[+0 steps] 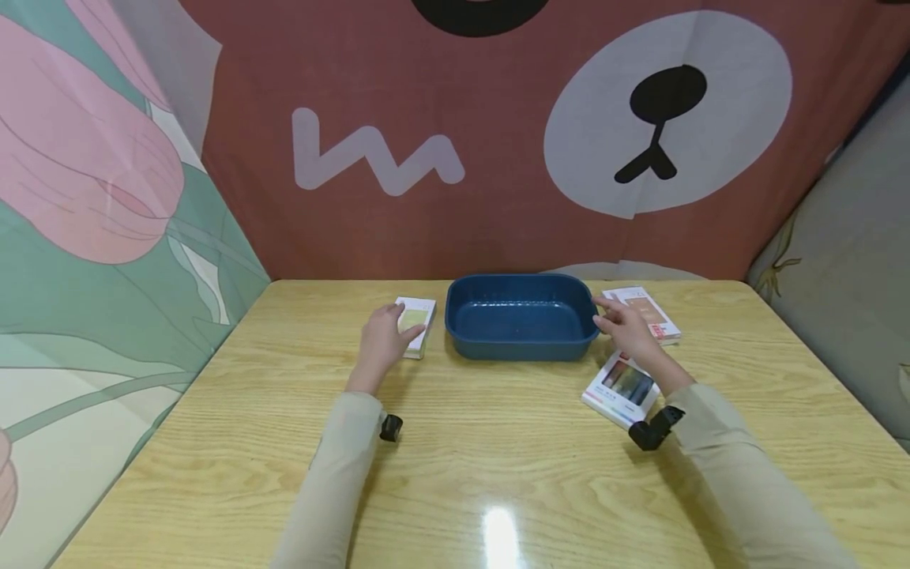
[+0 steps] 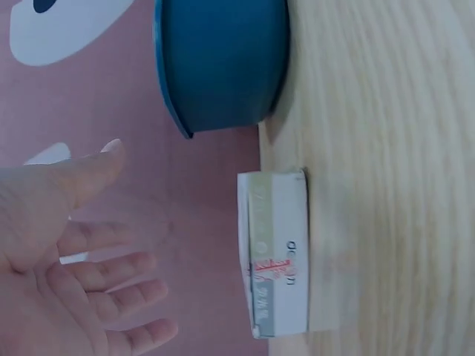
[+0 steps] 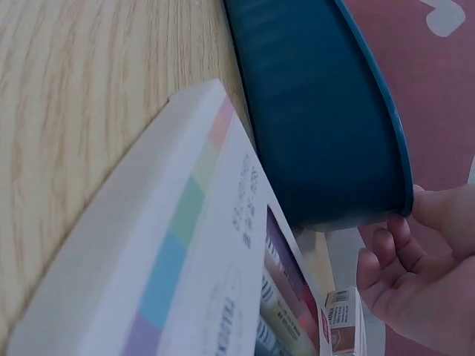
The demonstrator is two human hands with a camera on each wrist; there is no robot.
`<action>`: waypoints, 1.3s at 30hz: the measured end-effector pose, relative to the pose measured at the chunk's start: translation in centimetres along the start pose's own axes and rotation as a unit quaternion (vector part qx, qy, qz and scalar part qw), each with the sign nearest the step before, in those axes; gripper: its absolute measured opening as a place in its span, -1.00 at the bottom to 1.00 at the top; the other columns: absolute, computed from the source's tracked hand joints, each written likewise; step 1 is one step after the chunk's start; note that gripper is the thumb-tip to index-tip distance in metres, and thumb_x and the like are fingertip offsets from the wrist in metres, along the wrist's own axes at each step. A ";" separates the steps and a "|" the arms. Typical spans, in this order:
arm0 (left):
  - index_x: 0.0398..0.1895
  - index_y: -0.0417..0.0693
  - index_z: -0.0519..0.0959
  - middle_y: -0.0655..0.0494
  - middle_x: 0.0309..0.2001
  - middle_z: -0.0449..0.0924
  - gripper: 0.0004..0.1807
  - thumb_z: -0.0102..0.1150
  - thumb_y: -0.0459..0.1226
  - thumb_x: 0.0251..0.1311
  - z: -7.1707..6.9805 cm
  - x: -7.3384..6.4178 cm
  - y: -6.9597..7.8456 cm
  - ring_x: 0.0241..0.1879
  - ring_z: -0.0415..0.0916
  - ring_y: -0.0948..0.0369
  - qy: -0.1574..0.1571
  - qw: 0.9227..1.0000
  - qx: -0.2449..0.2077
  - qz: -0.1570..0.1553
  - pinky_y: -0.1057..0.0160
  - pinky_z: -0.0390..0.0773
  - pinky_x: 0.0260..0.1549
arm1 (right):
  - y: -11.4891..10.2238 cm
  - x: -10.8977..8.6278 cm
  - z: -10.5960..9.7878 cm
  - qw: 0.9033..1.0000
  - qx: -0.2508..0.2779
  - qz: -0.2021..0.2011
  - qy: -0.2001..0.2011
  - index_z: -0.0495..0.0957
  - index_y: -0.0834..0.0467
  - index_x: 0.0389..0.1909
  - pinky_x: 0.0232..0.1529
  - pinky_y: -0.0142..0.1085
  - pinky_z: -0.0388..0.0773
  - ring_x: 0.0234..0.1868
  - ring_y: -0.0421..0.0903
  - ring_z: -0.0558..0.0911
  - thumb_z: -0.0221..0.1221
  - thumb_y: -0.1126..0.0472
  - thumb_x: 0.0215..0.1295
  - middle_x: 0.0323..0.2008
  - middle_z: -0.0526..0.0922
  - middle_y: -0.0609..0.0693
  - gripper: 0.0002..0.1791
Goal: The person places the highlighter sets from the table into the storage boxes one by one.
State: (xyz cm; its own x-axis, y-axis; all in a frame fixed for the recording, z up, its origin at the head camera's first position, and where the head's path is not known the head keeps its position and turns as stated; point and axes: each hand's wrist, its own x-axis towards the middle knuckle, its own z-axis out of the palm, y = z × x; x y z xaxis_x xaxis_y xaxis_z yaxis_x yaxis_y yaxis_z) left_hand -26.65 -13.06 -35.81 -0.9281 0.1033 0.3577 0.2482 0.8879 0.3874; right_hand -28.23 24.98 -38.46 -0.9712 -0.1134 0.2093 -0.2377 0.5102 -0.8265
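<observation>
My left hand [image 1: 384, 341] hovers over a small white box with a yellow-green panel [image 1: 415, 322], thumb and fingers spread. In the left wrist view the fingers [image 2: 145, 304] are apart from that box [image 2: 274, 256]. At the right end of an empty dark blue basin [image 1: 522, 350], my right hand [image 1: 629, 328] holds the rim. The right wrist view shows its thumb at the rim corner of the basin [image 3: 326, 126] and curled fingers [image 3: 378, 271] just below. Under the right forearm lies a white box with a window showing coloured sticks [image 1: 626, 386].
Behind the right hand lie white boxes with an orange-brown panel [image 1: 645, 310], apparently stacked. The wooden table [image 1: 455, 442] ends at a printed cloth backdrop [image 1: 498, 229]. Side cloths stand at left and right.
</observation>
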 end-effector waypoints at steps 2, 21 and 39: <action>0.02 -0.43 0.44 -0.32 -0.01 0.42 -0.40 0.25 -0.12 0.03 0.1 0.2 -0.2 0.01 0.35 -0.15 -0.012 1.000 -0.006 -0.019 0.00 0.33 -0.03 | 0.0 -0.1 0.0 1.000 0.016 0.019 -0.007 0.20 0.44 0.20 -0.57 -0.34 0.44 -0.50 -0.21 0.40 -0.02 0.33 0.32 -0.42 0.46 0.22 -0.53; -0.55 -0.26 0.42 -0.17 -0.40 0.45 -0.52 0.28 0.02 -0.04 1.6 1.3 -1.4 -0.33 0.40 -0.04 -0.100 0.988 0.012 -0.115 0.02 0.44 -0.38 | -0.2 -0.4 -0.3 0.993 0.073 0.090 -0.032 0.12 0.36 0.27 -0.55 -0.33 0.43 -0.43 -0.14 0.42 -0.05 0.29 0.34 -0.37 0.42 0.09 -0.49; -0.38 -0.29 0.44 -0.06 -0.45 0.42 -0.48 0.30 0.02 -0.09 2.6 1.6 -2.4 -0.50 0.34 0.09 -0.137 0.974 -0.025 -0.180 0.20 0.33 -0.59 | -0.4 0.0 -0.3 0.991 0.065 0.110 -0.032 0.14 0.32 0.27 -0.59 -0.34 0.44 -0.46 -0.12 0.42 -0.04 0.29 0.33 -0.42 0.42 0.01 -0.49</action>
State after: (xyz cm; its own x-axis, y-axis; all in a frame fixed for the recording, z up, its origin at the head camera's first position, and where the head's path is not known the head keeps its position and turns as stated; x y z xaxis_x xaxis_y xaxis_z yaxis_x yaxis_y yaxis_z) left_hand -29.44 -13.85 -38.34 -0.9949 -0.0894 -0.0468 -0.1009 0.8667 0.4885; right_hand -28.09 25.00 -37.97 -0.9977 -0.0669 -0.0130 -0.0160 0.4145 -0.9099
